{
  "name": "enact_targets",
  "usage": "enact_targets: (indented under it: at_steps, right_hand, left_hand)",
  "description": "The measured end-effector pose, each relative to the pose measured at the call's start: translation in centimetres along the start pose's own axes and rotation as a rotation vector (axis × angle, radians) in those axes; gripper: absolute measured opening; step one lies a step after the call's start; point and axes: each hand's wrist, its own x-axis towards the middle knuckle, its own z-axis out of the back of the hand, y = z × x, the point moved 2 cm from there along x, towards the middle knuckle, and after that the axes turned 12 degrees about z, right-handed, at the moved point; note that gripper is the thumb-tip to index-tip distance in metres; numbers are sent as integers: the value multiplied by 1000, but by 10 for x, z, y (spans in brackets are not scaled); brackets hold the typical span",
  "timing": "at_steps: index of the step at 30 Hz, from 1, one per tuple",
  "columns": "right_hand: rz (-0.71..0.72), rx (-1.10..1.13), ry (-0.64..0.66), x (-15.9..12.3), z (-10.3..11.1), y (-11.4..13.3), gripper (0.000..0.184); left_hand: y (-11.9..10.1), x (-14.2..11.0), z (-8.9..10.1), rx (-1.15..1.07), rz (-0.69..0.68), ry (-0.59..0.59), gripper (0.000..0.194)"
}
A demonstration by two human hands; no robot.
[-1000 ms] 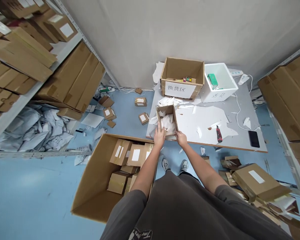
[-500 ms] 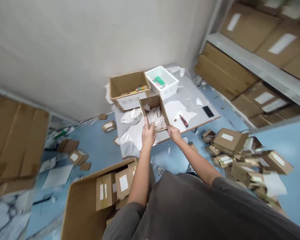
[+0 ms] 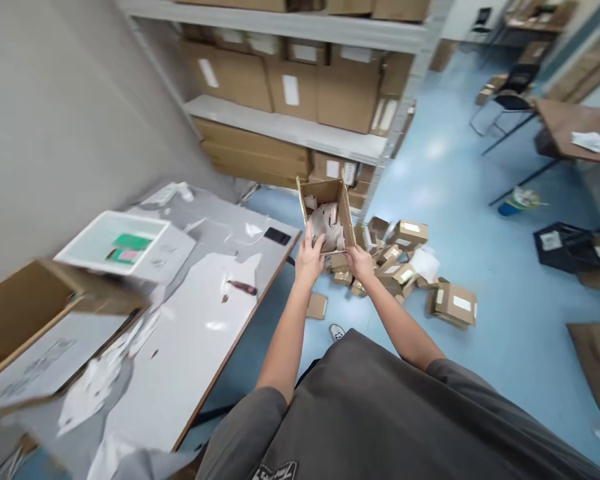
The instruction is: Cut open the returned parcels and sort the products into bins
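Observation:
Between my two hands I hold an uncovered cardboard box (image 3: 348, 212), with crumpled pale paper (image 3: 325, 223) inside it. My left hand (image 3: 309, 259) grips the near left side, fingers reaching over the edge. At the near right corner, my right hand (image 3: 361, 263) is closed on the box. The box is in the air, past the right edge of the table, and its opening faces me. Beneath and beyond it lies a pile of small cardboard boxes (image 3: 403, 273) on the blue floor.
On the table (image 3: 180, 360) at left are a white bin (image 3: 167, 250), a larger carton (image 3: 45, 340), a dark-red-handled tool (image 3: 243, 287) and a phone (image 3: 277, 236). A metal shelf rack (image 3: 300, 130) loaded with cartons stands ahead. A flat cardboard piece (image 3: 317, 306) lies near my foot.
I have turned to the right, away from the table. The box has moved with my hands from above the table to above the floor by the box pile.

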Motion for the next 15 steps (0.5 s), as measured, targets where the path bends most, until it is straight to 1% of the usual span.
enact_targets:
  at_steps: [2,4,6,8,10,12,13,15]
  right_hand:
    - [-103,-21,-39,-13,25,-59,27]
    - [-203,-34,-65,-30,45,-108,27]
    - [-296,-41,-80,-48,61,-146,28]
    - [-391,-44,-84,-65,70,-175,29]
    - [-488,-45,-64,-80,76,-196,32]
    - [-567,-42,-22,-91,79,-211,40]
    - [-597,-41,6,-95,80,-216,47]
    - [-641,-43,53,-100,82,-224,59]
  left_hand:
    - [-55,31,-33,-33,-105,54,79]
    - [-105,53,-63,-70,-211,103,75]
    - [-148,67,-91,-108,-305,147,71]
    - [-184,76,-116,-137,-378,195,71]
    - [-210,82,-136,-151,-427,247,74]
    - [-227,85,-151,-145,-466,289,78]
    - [-231,86,-156,-138,-478,301,79]
    - [-233,88,-160,-127,-483,310,78]
